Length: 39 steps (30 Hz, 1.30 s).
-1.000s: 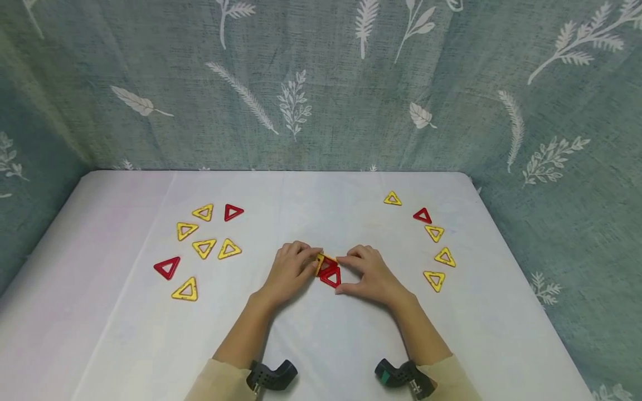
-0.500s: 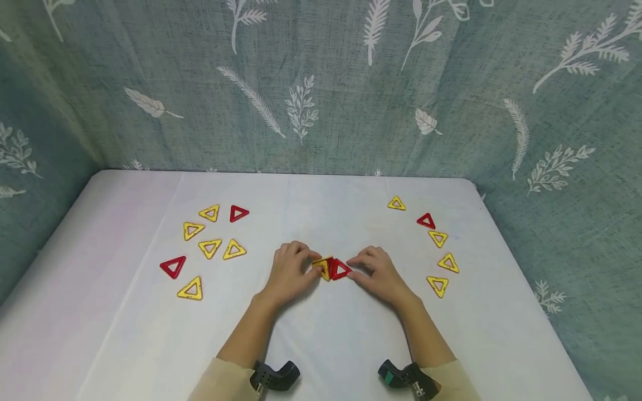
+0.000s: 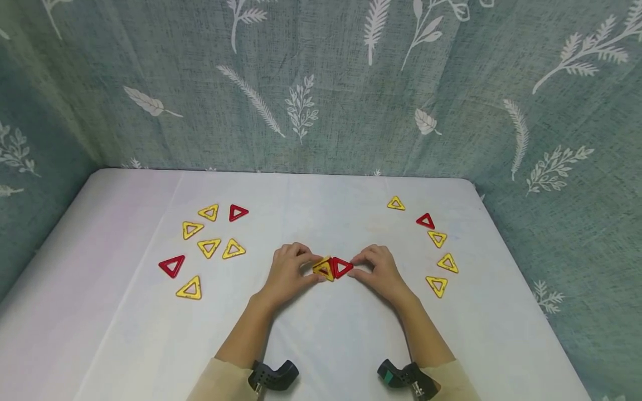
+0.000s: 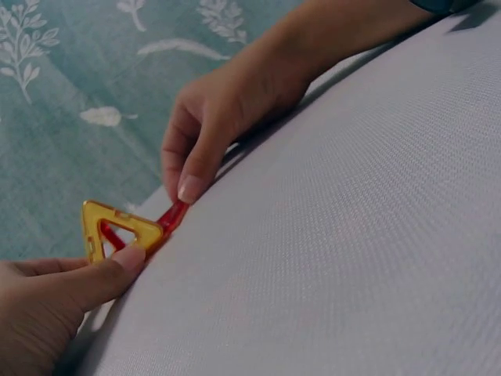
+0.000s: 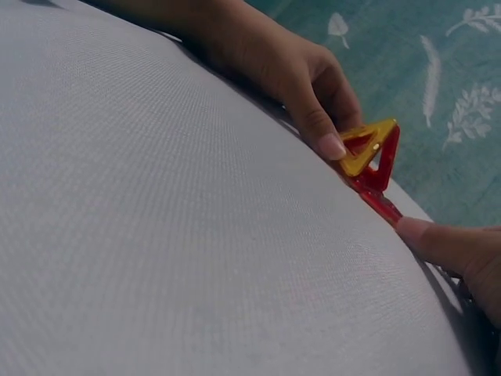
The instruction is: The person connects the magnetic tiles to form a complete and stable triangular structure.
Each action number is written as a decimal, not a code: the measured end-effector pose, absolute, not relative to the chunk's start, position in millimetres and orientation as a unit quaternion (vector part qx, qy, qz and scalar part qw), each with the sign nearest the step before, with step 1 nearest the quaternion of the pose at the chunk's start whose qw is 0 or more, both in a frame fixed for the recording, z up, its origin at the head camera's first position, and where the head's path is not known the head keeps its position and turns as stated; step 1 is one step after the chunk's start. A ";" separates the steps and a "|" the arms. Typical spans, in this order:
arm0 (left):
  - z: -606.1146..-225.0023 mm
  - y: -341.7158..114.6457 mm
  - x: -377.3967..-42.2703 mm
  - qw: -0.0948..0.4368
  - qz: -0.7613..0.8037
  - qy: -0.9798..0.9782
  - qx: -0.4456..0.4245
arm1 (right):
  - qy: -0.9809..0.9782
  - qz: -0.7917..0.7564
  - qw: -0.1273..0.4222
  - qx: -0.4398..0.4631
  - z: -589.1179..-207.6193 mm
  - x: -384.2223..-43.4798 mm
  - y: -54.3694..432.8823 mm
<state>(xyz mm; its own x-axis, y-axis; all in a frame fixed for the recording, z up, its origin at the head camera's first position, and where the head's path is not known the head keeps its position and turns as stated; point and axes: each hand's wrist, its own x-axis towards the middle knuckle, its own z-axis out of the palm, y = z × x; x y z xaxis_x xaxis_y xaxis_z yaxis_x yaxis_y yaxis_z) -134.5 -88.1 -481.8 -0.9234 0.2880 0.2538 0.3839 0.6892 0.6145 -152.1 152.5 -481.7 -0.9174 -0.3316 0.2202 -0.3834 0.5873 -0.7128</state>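
Observation:
Near the middle of the table, a small upright pyramid of magnetic triangle tiles stands between the hands. One yellow tile (image 4: 117, 213) of it faces the left wrist view, with a red tile (image 5: 389, 157) on another side. My left hand (image 3: 291, 273) pinches this pyramid between thumb and fingers. A further red triangle tile (image 3: 346, 263) lies low against the pyramid's right side, its tip pointing right. Thumb and fingers of my right hand (image 3: 378, 273) hold that tip. The pyramid's inner side is mostly hidden.
Several loose yellow tiles and two red ones, such as this red tile (image 3: 178, 259), lie flat at left on the white table (image 3: 321, 345). More loose tiles, including a red one (image 3: 425, 225), lie at right. A patterned green cloth (image 3: 321, 111) hangs behind.
The pyramid has been turned, so the attached red tile swings from its near side to its right. A yellow face now shows toward the front, and the left thumb has shifted lower on it.

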 end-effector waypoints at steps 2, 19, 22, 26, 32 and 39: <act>-481.4 -87.3 -135.7 0.074 -0.347 -0.916 -0.185 | -0.889 0.410 0.037 0.202 -480.7 -153.2 152.5; -483.2 -88.8 -131.5 0.084 -0.341 -0.916 -0.194 | -0.826 0.530 0.047 0.188 -484.0 -143.9 147.5; -481.6 -88.2 -132.1 0.086 -0.343 -0.914 -0.199 | -0.824 0.528 0.051 0.201 -484.2 -144.7 144.7; -480.4 -87.1 -133.4 0.095 -0.341 -0.912 -0.206 | -0.828 0.506 0.061 0.233 -485.6 -147.3 141.4; -481.0 -86.8 -133.7 0.099 -0.331 -0.912 -0.220 | -0.826 0.474 0.091 0.290 -486.3 -149.3 138.5; -482.0 -86.4 -133.4 0.105 -0.323 -0.910 -0.237 | -0.829 0.437 0.128 0.324 -484.9 -148.0 137.3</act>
<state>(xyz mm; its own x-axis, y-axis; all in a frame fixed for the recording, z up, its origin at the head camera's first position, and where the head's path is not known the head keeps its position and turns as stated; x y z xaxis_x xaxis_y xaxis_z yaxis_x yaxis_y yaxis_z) -133.4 -86.4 -482.0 -0.8661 0.3633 0.3433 0.4985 0.6788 0.5392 -148.0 137.3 -484.9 -0.7571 -0.4260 0.4953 -0.6494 0.4080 -0.6418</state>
